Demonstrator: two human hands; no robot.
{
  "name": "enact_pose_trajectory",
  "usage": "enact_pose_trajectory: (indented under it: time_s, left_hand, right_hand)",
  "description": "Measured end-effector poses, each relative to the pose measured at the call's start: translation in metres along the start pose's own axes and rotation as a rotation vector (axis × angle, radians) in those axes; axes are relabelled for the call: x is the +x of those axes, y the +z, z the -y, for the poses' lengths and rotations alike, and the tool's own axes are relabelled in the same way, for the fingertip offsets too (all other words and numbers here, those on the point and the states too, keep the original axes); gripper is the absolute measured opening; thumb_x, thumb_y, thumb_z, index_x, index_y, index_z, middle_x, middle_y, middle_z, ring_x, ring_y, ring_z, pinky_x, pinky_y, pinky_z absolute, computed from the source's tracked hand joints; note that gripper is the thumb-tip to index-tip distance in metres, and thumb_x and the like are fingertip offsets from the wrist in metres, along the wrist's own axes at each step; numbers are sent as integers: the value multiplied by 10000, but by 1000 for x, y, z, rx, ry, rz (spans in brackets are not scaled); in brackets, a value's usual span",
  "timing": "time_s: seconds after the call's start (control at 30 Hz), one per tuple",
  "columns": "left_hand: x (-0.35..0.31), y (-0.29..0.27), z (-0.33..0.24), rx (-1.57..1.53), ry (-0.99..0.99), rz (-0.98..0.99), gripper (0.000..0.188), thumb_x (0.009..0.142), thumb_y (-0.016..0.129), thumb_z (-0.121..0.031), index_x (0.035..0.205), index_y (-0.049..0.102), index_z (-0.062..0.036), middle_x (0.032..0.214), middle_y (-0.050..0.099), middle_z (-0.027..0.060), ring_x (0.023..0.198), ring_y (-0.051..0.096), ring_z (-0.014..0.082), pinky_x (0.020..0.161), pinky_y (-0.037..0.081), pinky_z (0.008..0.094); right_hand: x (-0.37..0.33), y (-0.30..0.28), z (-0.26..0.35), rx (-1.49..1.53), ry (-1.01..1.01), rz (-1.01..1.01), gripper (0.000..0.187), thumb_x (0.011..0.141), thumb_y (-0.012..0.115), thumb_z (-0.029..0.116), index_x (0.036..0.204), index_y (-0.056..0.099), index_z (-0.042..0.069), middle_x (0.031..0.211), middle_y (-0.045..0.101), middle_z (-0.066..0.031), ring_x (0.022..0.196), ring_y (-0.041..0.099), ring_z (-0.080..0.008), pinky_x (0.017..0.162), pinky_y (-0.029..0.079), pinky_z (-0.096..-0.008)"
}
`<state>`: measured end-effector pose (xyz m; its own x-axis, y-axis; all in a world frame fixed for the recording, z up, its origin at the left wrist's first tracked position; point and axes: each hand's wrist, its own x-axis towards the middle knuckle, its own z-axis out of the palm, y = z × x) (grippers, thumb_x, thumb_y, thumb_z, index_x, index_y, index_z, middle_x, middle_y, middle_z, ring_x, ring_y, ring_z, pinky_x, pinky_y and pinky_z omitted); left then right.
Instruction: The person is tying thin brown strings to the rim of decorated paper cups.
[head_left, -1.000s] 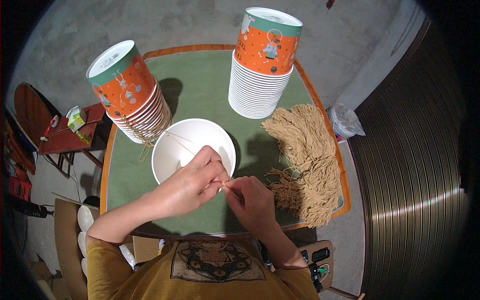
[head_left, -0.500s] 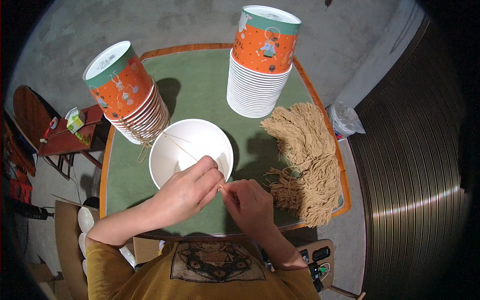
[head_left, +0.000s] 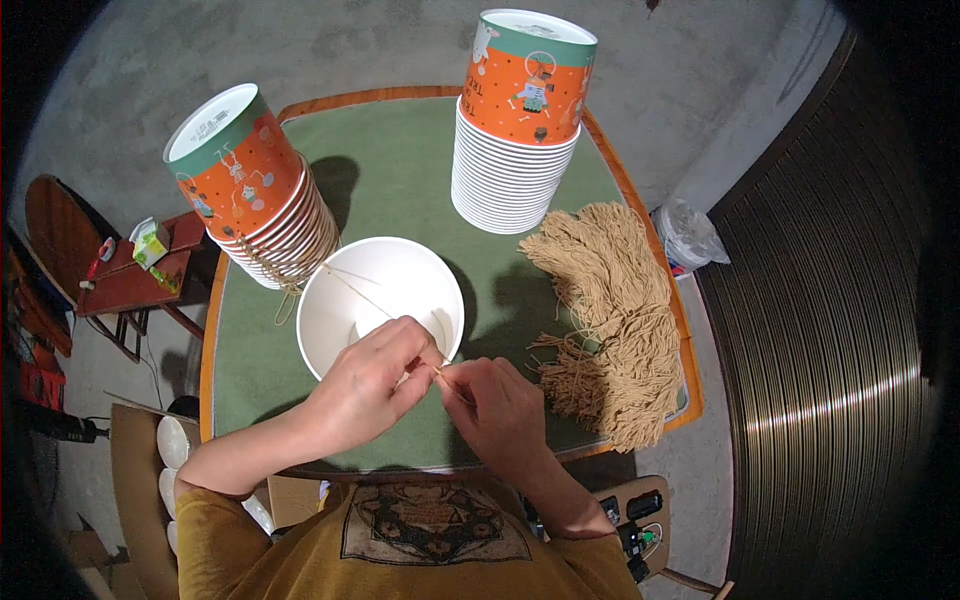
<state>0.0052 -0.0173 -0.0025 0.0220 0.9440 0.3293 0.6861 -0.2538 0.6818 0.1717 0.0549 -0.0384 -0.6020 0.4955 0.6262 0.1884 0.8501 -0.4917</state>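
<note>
a thin tan cord (head_left: pixel 360 293) is running from the far left of a white-lined paper bucket (head_left: pixel 325 310) across its open mouth to my fingers, just beyond the near right of the rim. the bucket is sitting mouth up, left of the middle of the table. my left hand (head_left: pixel 365 385) is reaching across its near side, the thumb and forefinger closing narrowly on the cord. my right hand (head_left: pixel 495 405) is meeting it there, its thumb and forefinger pinching the cord's end, the two sets of fingertips nearly touching. i cannot tell whether a knot is lying between them.

just past the bucket, to the far left, a stack of upside-down orange and green buckets (head_left: pixel 240 180) is standing, with loose cords (head_left: pixel 290 262) draping over its lower rims. a second upside-down stack (head_left: pixel 520 130) is standing at the far right. nearer me on the right, a thick heap of tan cords (head_left: pixel 620 320) is lying. a green cloth (head_left: pixel 400 150) is covering the table inside an orange border (head_left: pixel 345 97). beyond, a small dark red table (head_left: pixel 150 270) is standing on the left.
</note>
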Motion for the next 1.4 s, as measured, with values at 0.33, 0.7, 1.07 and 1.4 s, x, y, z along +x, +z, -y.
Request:
enact_pose_trajectory:
  time_s: [0.33, 0.7, 1.07, 1.4]
  left_hand:
    - [3, 0, -2, -259, -161, 60, 273, 866, 580, 44, 1092, 450, -37, 858, 541, 62, 790, 581, 154, 708, 493, 296]
    - [7, 2, 2, -336, -136, 59, 446, 895, 592, 31, 1287, 392, -47, 839, 549, 13, 755, 544, 91, 741, 473, 260]
    - [8, 1, 2, -322, -148, 84, 461, 869, 567, 57, 1276, 379, -49, 847, 544, 40, 769, 558, 127, 722, 476, 277]
    - [8, -1, -1, -316, -166, 133, 472, 883, 559, 38, 1305, 366, -50, 856, 536, 47, 765, 545, 141, 711, 468, 279]
  right_hand:
    - [-2, 1, -2, 312, 368, 41, 123, 885, 636, 143, 936, 570, 52, 726, 587, -98, 603, 591, -217, 563, 485, -329]
    - [-4, 4, -4, 440, 513, 42, 151, 906, 632, 183, 946, 559, 57, 698, 575, -80, 598, 578, -167, 577, 488, -302]
    - [-6, 7, -17, -91, -131, -101, 217, 738, 723, 42, 898, 583, 88, 678, 516, -40, 566, 521, -236, 488, 422, -354]
    - [-1, 12, -17, 10, -74, -168, 180, 767, 710, 34, 895, 590, 72, 738, 586, -49, 607, 578, -220, 528, 466, -322]
